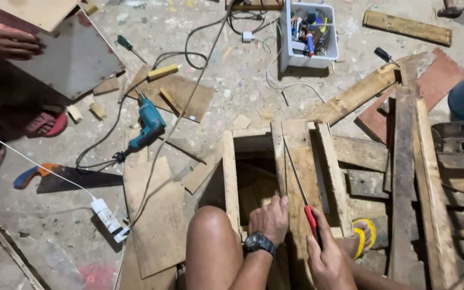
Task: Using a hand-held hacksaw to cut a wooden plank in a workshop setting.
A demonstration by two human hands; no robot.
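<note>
**Hands on slat and red-handled tool at wooden crate**

The person sits on the floor [243, 86] with a wooden crate [275, 161] between the knees. The left hand [269, 219], a black watch [259, 243] at its wrist, lies curled over the near end of the middle slat [299, 161], fingers pressing down on the wood. The right hand [326, 258] is closed around the red handle of a thin tool [303, 198], probably a screwdriver or narrow blade; its tip cannot be identified.

The tool's shaft runs away from the right hand, up and slightly left, lying along the slat close to its left edge. Slat and shaft share nearly the same long axis, pointing away from the body. The left hand sits just beside the shaft, on its left, and is nearer to the slat's end.

A teal electric drill [147, 126] and a handsaw [65, 177] lie well apart to the left. A white box of tools [308, 32] stands beyond the crate. Another person's hand [4, 43] rests on a board at upper left.
</note>
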